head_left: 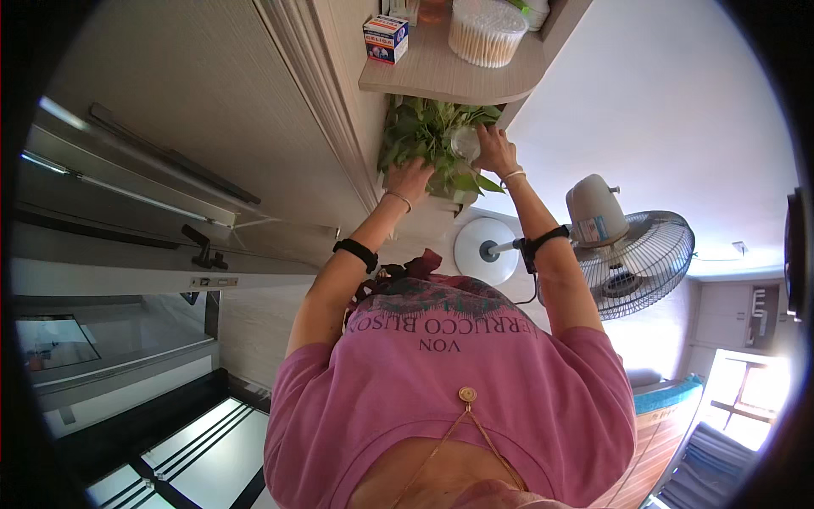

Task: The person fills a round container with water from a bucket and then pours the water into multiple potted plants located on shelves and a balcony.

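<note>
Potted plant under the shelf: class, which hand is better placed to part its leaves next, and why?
Probably the left. The left hand already rests on the potted plant leaves, with nothing else seen in it, while the right hand is busy gripping a small clear container.

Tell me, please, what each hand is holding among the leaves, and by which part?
The right hand grips a small clear container by its side. The left hand rests against the leafy plant; whether it grips anything cannot be told.
</note>
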{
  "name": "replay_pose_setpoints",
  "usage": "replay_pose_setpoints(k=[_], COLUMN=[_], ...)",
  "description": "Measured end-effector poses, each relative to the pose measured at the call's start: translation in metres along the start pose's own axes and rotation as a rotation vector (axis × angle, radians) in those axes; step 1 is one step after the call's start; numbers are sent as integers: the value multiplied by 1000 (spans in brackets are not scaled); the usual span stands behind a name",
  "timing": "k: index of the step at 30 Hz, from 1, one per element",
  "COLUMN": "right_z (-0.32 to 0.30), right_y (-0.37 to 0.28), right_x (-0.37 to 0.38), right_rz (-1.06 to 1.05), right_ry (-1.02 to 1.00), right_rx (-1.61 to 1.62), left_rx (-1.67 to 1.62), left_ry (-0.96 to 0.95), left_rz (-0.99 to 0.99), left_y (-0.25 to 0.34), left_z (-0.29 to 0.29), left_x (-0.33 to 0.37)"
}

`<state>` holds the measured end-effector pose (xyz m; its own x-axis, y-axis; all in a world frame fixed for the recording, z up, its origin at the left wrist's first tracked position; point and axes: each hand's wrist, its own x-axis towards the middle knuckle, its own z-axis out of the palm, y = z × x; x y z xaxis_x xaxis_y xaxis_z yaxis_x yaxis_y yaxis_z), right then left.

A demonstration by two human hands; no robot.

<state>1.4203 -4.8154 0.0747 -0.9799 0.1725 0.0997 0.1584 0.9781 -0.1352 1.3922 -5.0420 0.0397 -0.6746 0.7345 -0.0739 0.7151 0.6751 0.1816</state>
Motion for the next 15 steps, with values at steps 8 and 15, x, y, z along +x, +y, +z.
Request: replay_pose_setpoints(k=[8, 15], right_z=[1, -2], right_y=[-2, -5], right_x=[0, 2], right_rz=[-10, 13], right_ry=[65, 57], right_rx=[-40, -48], left_rx=[56, 75], left_ry=[49, 35], left_rz=[22, 6], left_y=[-2, -3], left_z=[1, 4], left_x=[-3, 0])
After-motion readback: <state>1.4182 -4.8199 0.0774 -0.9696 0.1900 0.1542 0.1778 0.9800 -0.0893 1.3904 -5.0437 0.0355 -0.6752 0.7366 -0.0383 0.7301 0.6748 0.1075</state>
